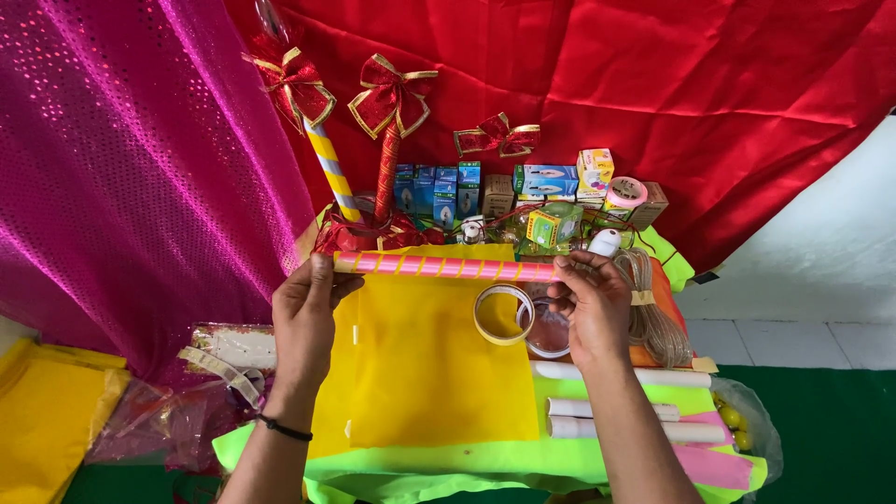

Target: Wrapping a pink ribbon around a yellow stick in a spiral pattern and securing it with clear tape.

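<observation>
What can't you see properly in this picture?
- Head view: the right end of the pink stick with yellow stripes is hidden inside the right hand.
- The small boxes at the back are too small to tell apart.
- The left hand covers the stick's other end.

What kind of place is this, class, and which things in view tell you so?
Probably a craft or decorating worktable. Both hands hold a pink striped stick over yellow paper, a tape roll lies beside it, and red bows stand against draped red cloth.
</observation>
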